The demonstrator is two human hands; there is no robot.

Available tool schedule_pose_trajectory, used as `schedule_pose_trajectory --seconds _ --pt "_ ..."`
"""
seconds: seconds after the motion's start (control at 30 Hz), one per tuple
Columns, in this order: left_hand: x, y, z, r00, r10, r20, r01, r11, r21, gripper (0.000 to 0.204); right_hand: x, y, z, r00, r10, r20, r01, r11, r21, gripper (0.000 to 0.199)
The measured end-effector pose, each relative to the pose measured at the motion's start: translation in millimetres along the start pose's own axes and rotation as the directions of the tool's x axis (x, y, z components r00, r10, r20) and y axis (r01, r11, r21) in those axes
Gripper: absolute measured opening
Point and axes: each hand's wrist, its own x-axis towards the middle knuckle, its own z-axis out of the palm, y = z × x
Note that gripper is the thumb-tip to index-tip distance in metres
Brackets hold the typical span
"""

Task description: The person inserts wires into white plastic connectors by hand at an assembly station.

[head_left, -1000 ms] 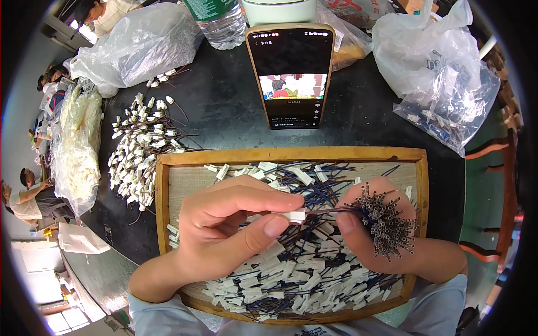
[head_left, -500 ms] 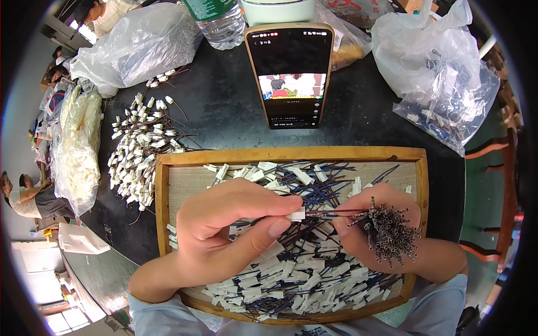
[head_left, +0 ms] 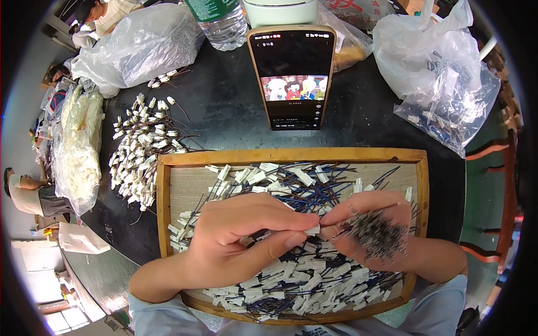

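Note:
Thumb and forefinger of my left hand [head_left: 241,232] pinch a small white plastic connector [head_left: 315,229], mostly covered by the fingertips. Right beside it, the fingertips of my right hand [head_left: 358,206] close on a thin dark wire. That same right hand also grips a bundle of wires [head_left: 376,235], whose dark crimped ends are smeared by motion. I cannot tell how far the wire sits in the connector. Both hands are above a wood-framed tray [head_left: 297,155], where many white connectors with blue and brown wires [head_left: 314,285] lie heaped.
Left of the tray is a pile of white connectors on brown wires [head_left: 140,151]. A phone [head_left: 292,78] stands upright behind the tray, near a water bottle [head_left: 219,22]. Plastic bags [head_left: 140,47] lie at the back left, another clear bag [head_left: 448,101] at the right. Other people sit far left.
My hands have come together: the right fingertips moved left along the wire toward the connector, and the left hand shifted slightly right and down. The wire bundle moved along with the right hand.

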Motion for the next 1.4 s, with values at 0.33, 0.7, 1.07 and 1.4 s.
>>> schedule_pose_trajectory --seconds 0.33,0.7,1.07,1.4 --pt "2 -7 2 0.927 0.374 -0.014 -0.328 0.832 0.447 0.032 7 -6 14 0.998 -0.013 -0.061 0.01 0.999 -0.044 0.014" --pt "7 17 -35 0.97 -0.043 0.238 -0.164 0.606 0.779 0.015 10 -11 11 0.988 0.126 -0.094 -0.138 0.98 -0.14 0.018" --pt "54 -119 -265 0.975 0.1 -0.198 0.174 0.211 0.962 0.033 12 -11 11 0.991 0.134 0.008 -0.133 0.986 -0.097 0.023" --pt "75 -116 -217 0.978 0.063 -0.201 0.183 0.213 0.96 0.036 10 1 8 0.998 0.055 0.035 -0.049 0.987 -0.153 0.025"
